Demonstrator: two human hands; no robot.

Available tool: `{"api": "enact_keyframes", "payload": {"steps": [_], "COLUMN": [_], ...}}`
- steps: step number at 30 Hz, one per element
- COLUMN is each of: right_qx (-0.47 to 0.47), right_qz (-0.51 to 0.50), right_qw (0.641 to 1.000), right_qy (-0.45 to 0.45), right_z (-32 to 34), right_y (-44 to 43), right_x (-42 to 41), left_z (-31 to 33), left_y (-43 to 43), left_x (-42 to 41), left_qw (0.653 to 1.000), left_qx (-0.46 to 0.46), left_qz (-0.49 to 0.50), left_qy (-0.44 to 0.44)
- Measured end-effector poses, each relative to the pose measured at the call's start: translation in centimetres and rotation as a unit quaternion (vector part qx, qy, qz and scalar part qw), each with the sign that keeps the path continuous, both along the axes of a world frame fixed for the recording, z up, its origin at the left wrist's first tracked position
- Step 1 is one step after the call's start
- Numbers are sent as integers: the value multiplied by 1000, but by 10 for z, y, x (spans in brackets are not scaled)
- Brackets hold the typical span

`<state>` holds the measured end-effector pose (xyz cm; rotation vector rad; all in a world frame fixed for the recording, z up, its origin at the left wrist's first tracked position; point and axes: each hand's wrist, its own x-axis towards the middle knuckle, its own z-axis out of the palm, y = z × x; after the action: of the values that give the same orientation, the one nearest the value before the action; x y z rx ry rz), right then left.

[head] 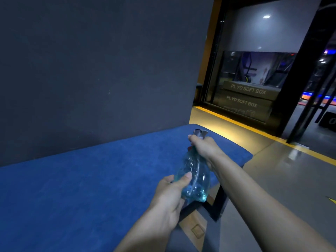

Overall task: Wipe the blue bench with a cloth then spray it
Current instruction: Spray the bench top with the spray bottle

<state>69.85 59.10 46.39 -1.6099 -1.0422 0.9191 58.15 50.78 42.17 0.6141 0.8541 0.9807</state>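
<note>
Left hand (170,192) grips the clear bottle's (193,176) base; right hand (204,145), farther off, has its fingers (190,137) closed around the sprayer above the blue worktop (81,179).

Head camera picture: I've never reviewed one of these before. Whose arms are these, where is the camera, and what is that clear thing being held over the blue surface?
There is no machine here. The single picture comes from a wide-angle camera worn on a person's head, looking forward and down, so the two bare arms reaching in from the bottom are that person's own.

The blue surface is a padded bench set against a dark wall. Nothing else can be seen lying on it, and no cloth is in view.

The clear thing is a spray bottle with a little bluish liquid at its bottom. The left hand holds its lower body, and the right hand grips the grey spray head at the top, so it looks ready for spraying.
</note>
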Motion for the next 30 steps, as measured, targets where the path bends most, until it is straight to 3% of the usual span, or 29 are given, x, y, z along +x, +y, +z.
{"api": "enact_keyframes", "payload": {"steps": [8,14,16,20,30], "right_qx": [-29,-41,-45,-52,-80], "right_qz": [38,-29,-26,-39,-185], "right_qw": [999,997,998,998,978], "right_qy": [-14,-55,-30,-2,-48], "right_z": [2,6,2,-3,2], "right_y": [46,67,69,68,45], "right_x": [8,14,20,38,92], "left_z": [4,5,5,3,4], "left_y": [49,83,87,86,77], "left_x": [7,11,13,22,65], "left_qw": [998,991,988,986,986], "left_qx": [-6,11,14,28,58], "left_qz": [-14,-34,-46,-54,-88], "left_qy": [54,131,150,152,130]}}
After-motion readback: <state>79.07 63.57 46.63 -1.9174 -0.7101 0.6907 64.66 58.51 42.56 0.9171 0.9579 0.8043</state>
